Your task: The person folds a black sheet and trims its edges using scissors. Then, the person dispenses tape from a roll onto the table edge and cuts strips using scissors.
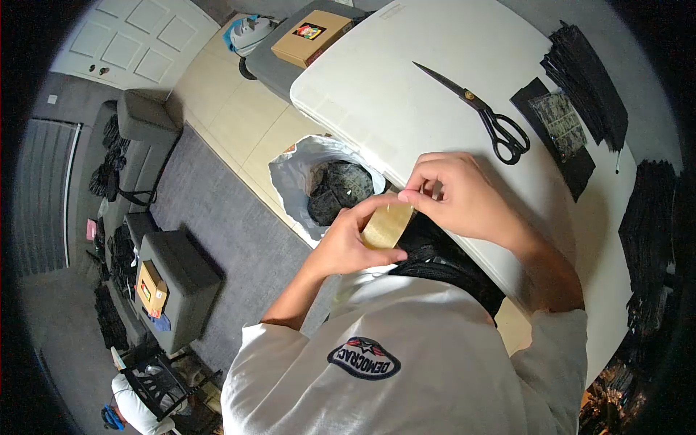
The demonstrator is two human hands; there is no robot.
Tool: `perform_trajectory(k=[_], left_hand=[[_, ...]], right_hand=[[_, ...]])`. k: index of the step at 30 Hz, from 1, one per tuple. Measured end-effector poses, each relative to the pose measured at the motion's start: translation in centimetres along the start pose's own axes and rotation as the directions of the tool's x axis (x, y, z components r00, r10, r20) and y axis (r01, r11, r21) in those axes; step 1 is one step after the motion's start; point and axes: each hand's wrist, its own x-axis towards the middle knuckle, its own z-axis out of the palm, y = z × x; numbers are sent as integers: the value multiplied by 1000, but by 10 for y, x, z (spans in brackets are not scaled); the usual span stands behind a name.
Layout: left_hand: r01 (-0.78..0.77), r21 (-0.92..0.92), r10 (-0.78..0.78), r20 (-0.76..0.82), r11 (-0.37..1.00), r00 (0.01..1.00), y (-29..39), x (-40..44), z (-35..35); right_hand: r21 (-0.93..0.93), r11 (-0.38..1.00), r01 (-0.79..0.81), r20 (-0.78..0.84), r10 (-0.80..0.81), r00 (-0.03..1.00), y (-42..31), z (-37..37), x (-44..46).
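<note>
My left hand (341, 245) is wrapped around a yellowish roll of tape (387, 226), thumb below and fingers along its top. At the roll's upper right edge, my right hand (457, 194) has thumb and forefinger pinched together on the tape; the exact bit between them is too small to make out. Both hands are over the near edge of the white table (377, 94). Black-handled scissors (481, 109) lie on the table beyond my right hand, blades apart from it. Beyond my left hand stands a white plastic bag (290, 177) with dark fabric pieces (339, 190) inside.
Flat black pieces and a clear packet (560, 125) lie at the table's right, beside a black stack (589, 87). A cardboard box (312, 35) rests on a grey seat at the back. To the left are a grey ottoman (190, 264) and a sofa.
</note>
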Motion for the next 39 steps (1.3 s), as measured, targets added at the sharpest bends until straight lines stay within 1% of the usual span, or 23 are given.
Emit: perform_trajectory(k=[1, 2, 4, 5, 6, 8, 9, 10, 11, 12, 13, 14, 15, 16, 17, 18, 20, 21, 23, 26, 30, 32, 39], left_hand=[[35, 6, -35, 33, 999, 999, 2, 1, 0], [36, 5, -36, 34, 999, 999, 0, 2, 1], [-85, 172, 82, 25, 981, 996, -4, 8, 3], [59, 194, -60, 0, 979, 998, -2, 9, 4], [61, 194, -62, -5, 979, 998, -6, 11, 3], [122, 264, -115, -40, 957, 993, -16, 15, 0], [104, 335, -102, -25, 936, 994, -12, 14, 0], [107, 330, -104, -26, 938, 994, -17, 10, 0], [76, 195, -81, 20, 978, 997, -25, 6, -1], [39, 60, -43, 61, 997, 997, -29, 5, -3], [-104, 102, 95, 96, 989, 991, -29, 5, -3], [-103, 100, 94, 93, 990, 991, -29, 2, -4], [21, -85, -10, 131, 996, 991, -26, 0, -5], [154, -260, -106, 189, 953, 976, -23, -2, -7], [155, -264, -107, 187, 952, 976, -21, -3, -7], [142, -290, -97, 163, 947, 982, -18, -3, -6], [130, -319, -89, 140, 939, 986, -14, -3, -7], [161, -352, -121, 134, 922, 984, -12, -3, -9], [205, -389, -167, 130, 898, 977, -8, -2, -11], [213, -404, -168, 144, 890, 975, -6, 0, -15], [232, -423, -182, 156, 876, 971, -7, 1, -20], [240, -436, -189, 157, 867, 969, -7, 2, -21], [244, -442, -185, 173, 863, 967, -9, 5, -22]], right_hand=[[6, 999, 40, -50, -39, 998, -1, 2, -3], [7, 999, 38, -50, -38, 998, -3, 4, -7], [-136, 970, 204, -99, -218, 971, -16, 8, -17], [-159, 965, 207, -74, -221, 972, -31, 10, -26], [-157, 950, 270, -95, -287, 953, -47, 11, -33], [-234, 930, 282, -19, -295, 955, -54, 16, -40], [-248, 943, 220, 6, -226, 974, -52, 8, -35], [-262, 953, 155, 34, -152, 988, -46, -1, -25], [-244, 968, 60, -82, -82, 993, -34, -3, -13], [-252, 964, 85, -140, -124, 982, -19, -6, -3], [-235, 971, 34, -108, -61, 992, -6, -11, 7], [-218, 976, -20, -72, 4, 997, 4, -13, 13], [-219, 976, -16, -67, 2, 998, 13, -12, 17], [-213, 975, -63, -67, 50, 996, 22, -10, 21], [-207, 972, -112, -68, 99, 993, 28, -9, 23], [-207, 972, -113, -64, 102, 993, 29, -10, 26], [-126, 974, -190, -39, 187, 982, 29, -12, 29], [-126, 973, -192, -38, 189, 981, 28, -14, 31], [-87, 958, -273, 1, 274, 962, 25, -15, 34], [-157, 954, -254, -28, 252, 967, 27, -12, 36], [-176, 945, -277, -55, 272, 961, 26, -9, 37], [-238, 931, -278, -59, 272, 960, 24, -9, 38], [-243, 927, -285, -87, 272, 958, 22, -7, 40]])
